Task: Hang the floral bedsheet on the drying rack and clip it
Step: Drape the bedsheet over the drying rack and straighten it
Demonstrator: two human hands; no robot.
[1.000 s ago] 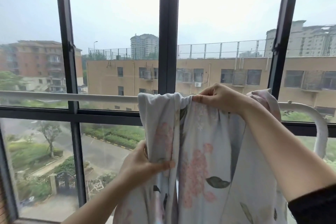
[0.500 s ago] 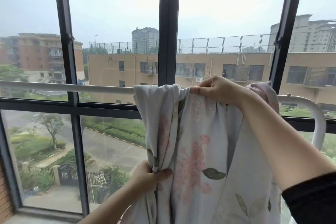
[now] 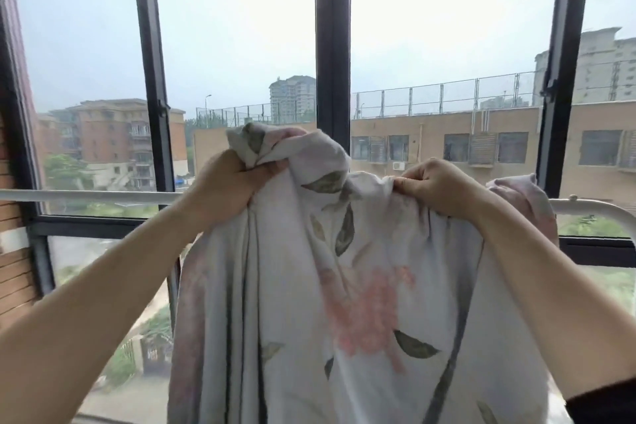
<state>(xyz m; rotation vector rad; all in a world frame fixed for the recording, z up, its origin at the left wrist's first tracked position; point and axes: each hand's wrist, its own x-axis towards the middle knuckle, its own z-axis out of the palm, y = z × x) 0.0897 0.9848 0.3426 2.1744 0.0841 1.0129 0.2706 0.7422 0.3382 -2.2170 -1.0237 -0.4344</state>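
Note:
The floral bedsheet [image 3: 364, 286], pale with pink blooms and green leaves, hangs bunched in front of me over the white rail of the drying rack [image 3: 86, 195]. My left hand [image 3: 230, 182] grips a raised bunch of the sheet's top edge, lifted above the rail. My right hand [image 3: 433, 184] pinches the top edge at rail height. A further fold of the sheet lies over the rail to the right of my right hand. No clip shows.
The rail's curved right end [image 3: 599, 208] bends downward at the far right. Just behind the rack stand dark window frames [image 3: 332, 45] with glass. A brick wall [image 3: 13, 268] closes the left side.
My left hand has risen from low on the hanging sheet to its top and lifted a bunch above the rail. My right hand keeps its pinch at the rail.

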